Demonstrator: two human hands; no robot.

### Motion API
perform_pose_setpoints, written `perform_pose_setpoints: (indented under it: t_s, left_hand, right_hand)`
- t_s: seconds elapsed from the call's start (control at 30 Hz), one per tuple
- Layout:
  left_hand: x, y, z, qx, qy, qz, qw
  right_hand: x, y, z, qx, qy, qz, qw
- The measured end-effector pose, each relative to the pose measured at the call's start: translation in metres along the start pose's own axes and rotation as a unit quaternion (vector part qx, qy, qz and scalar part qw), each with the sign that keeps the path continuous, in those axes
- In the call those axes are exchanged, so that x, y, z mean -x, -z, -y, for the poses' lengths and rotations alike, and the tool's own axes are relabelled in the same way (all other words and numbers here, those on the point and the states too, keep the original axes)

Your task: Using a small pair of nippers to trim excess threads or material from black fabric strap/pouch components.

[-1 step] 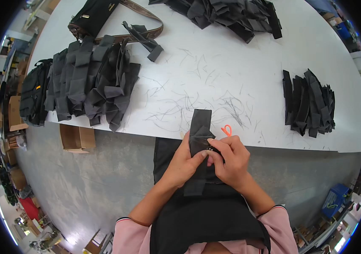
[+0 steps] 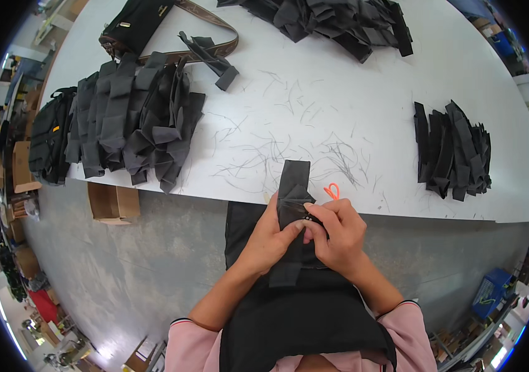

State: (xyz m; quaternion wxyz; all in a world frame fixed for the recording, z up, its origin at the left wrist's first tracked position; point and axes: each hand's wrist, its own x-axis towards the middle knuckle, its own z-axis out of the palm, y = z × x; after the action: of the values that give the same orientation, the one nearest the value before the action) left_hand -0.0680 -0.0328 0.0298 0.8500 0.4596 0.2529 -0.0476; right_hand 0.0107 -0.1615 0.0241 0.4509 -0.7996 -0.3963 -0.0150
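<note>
Left hand and right hand, both gripping a black strap at lower centre, table edge. Best to pinch close to the fold, keeping strap flat. Orange loop just beside.

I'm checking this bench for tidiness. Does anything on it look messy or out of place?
Yes. Loose dark thread clippings lie scattered across the white table, thickest in front of the black fabric strip that both hands hold. The fabric stacks look orderly; nothing appears damaged.
</note>
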Motion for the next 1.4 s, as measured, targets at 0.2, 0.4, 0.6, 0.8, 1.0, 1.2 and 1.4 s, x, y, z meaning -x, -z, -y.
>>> perform_pose_setpoints:
  t_s: [0.2,0.4,0.6,0.8,1.0,1.2,1.4]
  left_hand:
    - [0.000,-0.003,-0.001,0.005,0.011,0.010,1.000]
    - [0.000,-0.003,0.000,0.005,0.013,0.006,1.000]
    - [0.000,-0.003,0.001,0.020,0.029,0.018,0.999]
    - [-0.003,-0.003,0.002,0.018,0.022,0.010,1.000]
    - [-0.005,-0.003,-0.003,0.010,0.041,0.008,0.999]
    - [-0.007,0.008,0.013,-0.107,0.001,-0.006,0.994]
    - [0.000,0.019,0.023,0.040,0.040,0.014,0.998]
  right_hand:
    - [-0.001,0.004,0.001,0.034,0.042,-0.003,0.999]
    - [0.000,0.005,0.001,0.019,0.033,-0.013,0.999]
    - [-0.002,0.001,-0.001,-0.008,0.009,0.010,1.000]
    - [-0.004,0.000,-0.002,0.011,0.009,0.017,1.000]
    - [-0.004,0.004,0.007,-0.131,-0.110,-0.037,0.985]
    - [-0.010,-0.001,-0.005,-0.205,-0.230,0.072,0.949]
    - [-0.004,-0.011,0.003,-0.113,-0.102,0.008,0.988]
